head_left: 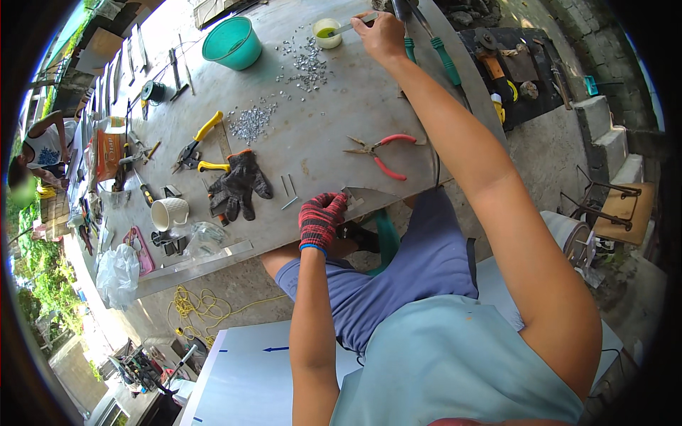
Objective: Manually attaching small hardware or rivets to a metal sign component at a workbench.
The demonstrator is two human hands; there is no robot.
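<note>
My right hand [383, 37], bare, is at the table's far side, closed round a thin flat grey stick [348, 27]. The stick's far end dips into a small white cup [327, 41] with yellow-green stuff inside. My left hand [321, 219], in a red and black knit glove, is closed at the near table edge beside a small angled metal piece [355, 201]. Whatever its fingers pinch is too small to make out. Just left of it lie thin metal pins [288, 192]. Red-handled pliers [383, 153] rest open on the table between my hands.
Small metal bits [307, 67] are scattered near a green bucket [232, 44]. Yellow-handled snips [197, 145], a dark glove [241, 186] and a white mug [169, 213] lie to the left. Green-handled tools [445, 60] are at far right. Another person [50, 145] works beyond the left side.
</note>
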